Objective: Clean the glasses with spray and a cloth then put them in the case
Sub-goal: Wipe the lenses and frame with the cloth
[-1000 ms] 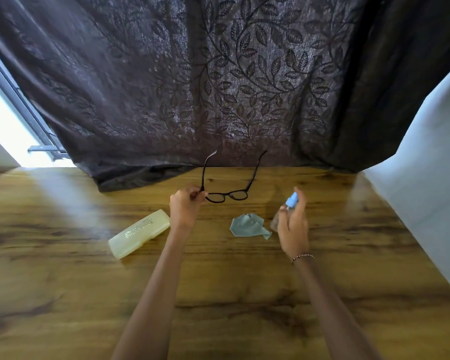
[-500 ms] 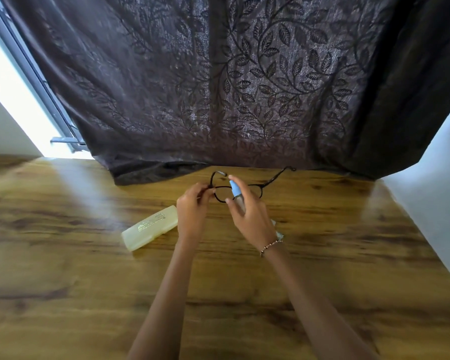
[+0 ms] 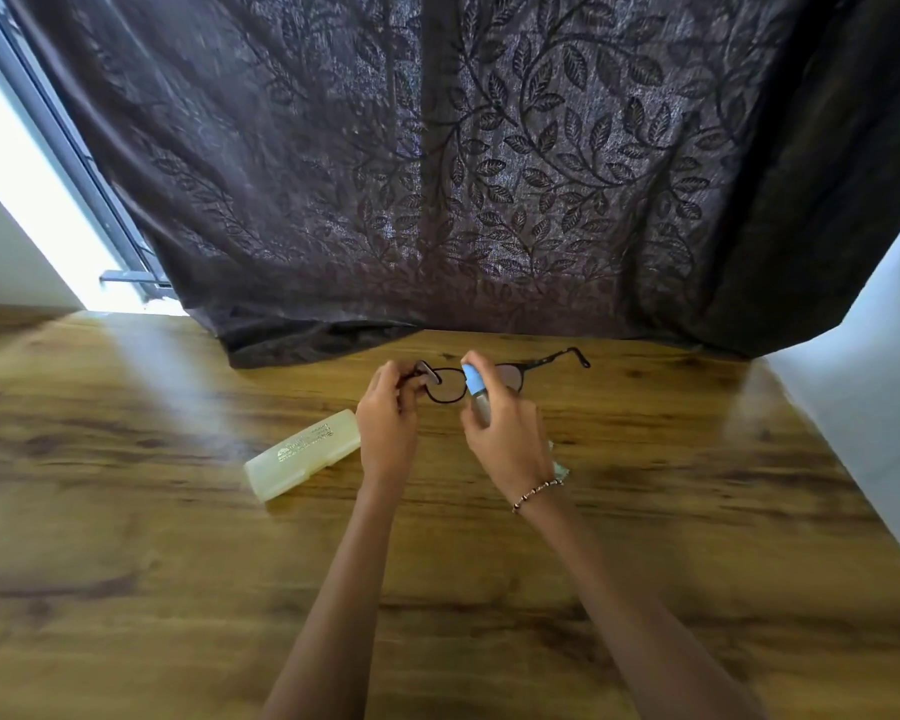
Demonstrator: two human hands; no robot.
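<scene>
Glasses and spray held together over the far side of the bench (image 3: 178, 563).
My left hand (image 3: 388, 423) pinches the glasses (image 3: 446, 402) at their left end. My right hand (image 3: 510, 444), just beside it, is curled round the spray bottle (image 3: 475, 386), a fingertip on its blue top, which sits right at the lenses. The glasses lie just beyond both hands, one temple reaching right. The case (image 3: 305, 454) lies closed just left of my left wrist. A corner of the cloth (image 3: 561, 469) shows behind my right wrist.
</scene>
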